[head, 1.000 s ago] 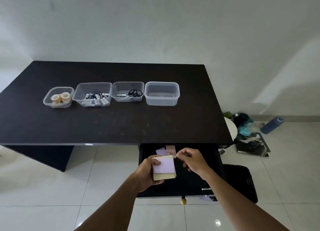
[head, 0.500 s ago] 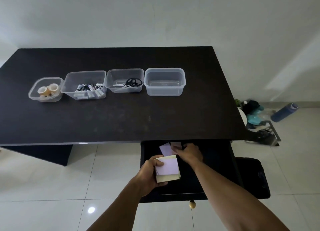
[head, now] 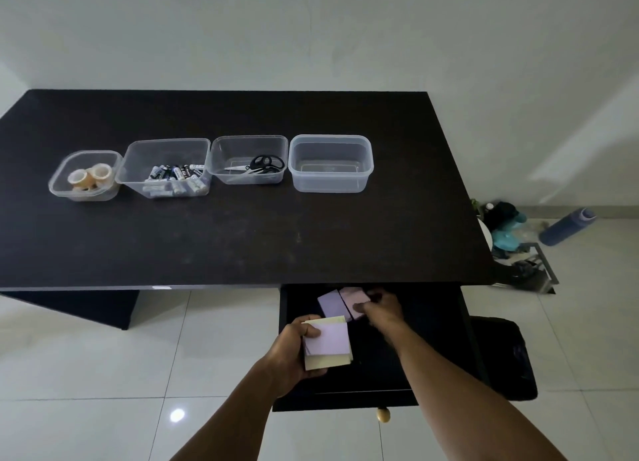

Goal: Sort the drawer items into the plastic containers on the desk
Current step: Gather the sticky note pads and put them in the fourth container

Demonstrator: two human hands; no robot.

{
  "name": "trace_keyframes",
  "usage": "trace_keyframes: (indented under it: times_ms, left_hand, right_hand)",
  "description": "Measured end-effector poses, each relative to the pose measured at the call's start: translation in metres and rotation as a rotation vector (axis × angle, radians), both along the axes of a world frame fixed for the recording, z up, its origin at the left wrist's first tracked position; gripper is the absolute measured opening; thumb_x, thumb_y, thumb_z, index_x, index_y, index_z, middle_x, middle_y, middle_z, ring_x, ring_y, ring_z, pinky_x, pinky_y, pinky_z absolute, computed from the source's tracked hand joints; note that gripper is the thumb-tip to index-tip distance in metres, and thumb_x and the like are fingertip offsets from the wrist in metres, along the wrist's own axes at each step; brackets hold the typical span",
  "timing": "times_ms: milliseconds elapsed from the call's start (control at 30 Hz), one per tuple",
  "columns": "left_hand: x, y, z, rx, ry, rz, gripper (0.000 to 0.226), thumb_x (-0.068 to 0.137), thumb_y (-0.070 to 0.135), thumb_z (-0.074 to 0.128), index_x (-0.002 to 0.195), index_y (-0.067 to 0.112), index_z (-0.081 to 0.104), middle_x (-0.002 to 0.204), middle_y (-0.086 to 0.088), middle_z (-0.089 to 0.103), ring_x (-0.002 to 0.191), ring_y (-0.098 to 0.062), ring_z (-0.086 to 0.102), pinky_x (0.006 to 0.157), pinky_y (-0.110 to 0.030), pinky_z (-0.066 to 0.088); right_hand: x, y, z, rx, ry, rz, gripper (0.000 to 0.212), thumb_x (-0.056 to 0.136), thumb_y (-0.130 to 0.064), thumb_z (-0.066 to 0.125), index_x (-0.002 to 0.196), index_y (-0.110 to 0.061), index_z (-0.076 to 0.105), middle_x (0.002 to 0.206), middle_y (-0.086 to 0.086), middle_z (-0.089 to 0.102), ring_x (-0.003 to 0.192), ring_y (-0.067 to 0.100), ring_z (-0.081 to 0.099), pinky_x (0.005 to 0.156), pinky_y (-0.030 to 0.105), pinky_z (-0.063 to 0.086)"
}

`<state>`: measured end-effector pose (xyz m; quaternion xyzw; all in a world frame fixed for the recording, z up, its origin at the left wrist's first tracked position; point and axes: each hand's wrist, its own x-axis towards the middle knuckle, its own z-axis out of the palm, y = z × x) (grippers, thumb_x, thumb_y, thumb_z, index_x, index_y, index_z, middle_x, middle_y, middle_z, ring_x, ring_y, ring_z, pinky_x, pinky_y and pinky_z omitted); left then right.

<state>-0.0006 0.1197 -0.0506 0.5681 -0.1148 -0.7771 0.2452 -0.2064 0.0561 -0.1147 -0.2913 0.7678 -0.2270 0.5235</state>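
The black drawer point(head: 435, 350) stands pulled out under the desk's front edge. Over it, my left hand point(head: 294, 351) is shut on a stack of sticky note pads point(head: 330, 345), lilac on top of pale yellow. My right hand point(head: 382, 310) is deeper in the drawer, fingers closed on a pink pad point(head: 351, 296) that lies beside a lilac pad point(head: 332, 305). On the desk stand clear plastic containers in a row: one with tape rolls point(head: 86, 176), one with batteries point(head: 166, 168), one with scissors point(head: 249, 160), and an empty one point(head: 331, 163).
The dark desk point(head: 242, 239) fills the middle of the view. The drawer has a round wooden knob point(head: 383, 415) at its front. A black bag point(head: 505, 357) sits on the tiled floor right of the drawer, with a blue bottle point(head: 567, 227) and clutter further back.
My right hand has reached from beside the held stack into the back of the drawer and closed on the pink pad. The left hand keeps its stack. The view has moved closer to the desk.
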Motion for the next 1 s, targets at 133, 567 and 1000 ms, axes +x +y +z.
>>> trace_keyframes:
  times_ms: [133, 567, 1000]
  left_hand:
    - [-0.002, 0.000, 0.007, 0.009, -0.021, 0.013, 0.041, 0.084, 0.009, 0.045, 0.123, 0.017, 0.059, 0.114, -0.017, 0.063, 0.097, -0.038, 0.061, 0.071, -0.038, 0.051]
    - [-0.026, 0.013, 0.041, 0.004, -0.006, 0.031, 0.043, 0.090, 0.054, 0.044, 0.103, 0.017, 0.063, 0.101, -0.014, 0.073, 0.089, -0.033, 0.067, 0.071, -0.034, 0.047]
    - [-0.033, 0.021, 0.060, -0.067, 0.065, 0.015, 0.039, 0.073, 0.013, 0.047, 0.110, 0.016, 0.060, 0.110, -0.017, 0.064, 0.101, -0.040, 0.063, 0.073, -0.038, 0.049]
  right_hand:
    - [-0.027, 0.020, 0.013, 0.012, -0.307, -0.199, 0.034, 0.089, 0.002, 0.065, 0.120, -0.010, 0.061, 0.113, 0.017, 0.066, 0.092, 0.029, 0.066, 0.063, 0.035, 0.058]
    - [-0.059, 0.061, 0.102, 0.011, -0.702, 0.094, 0.041, 0.068, -0.007, 0.071, 0.109, -0.005, 0.066, 0.100, 0.017, 0.068, 0.084, 0.025, 0.062, 0.058, 0.026, 0.051]
    - [-0.024, 0.062, 0.146, -0.178, -0.254, 0.409, 0.029, 0.074, 0.002, 0.084, 0.099, -0.009, 0.076, 0.089, 0.009, 0.074, 0.080, 0.024, 0.074, 0.058, 0.028, 0.057]
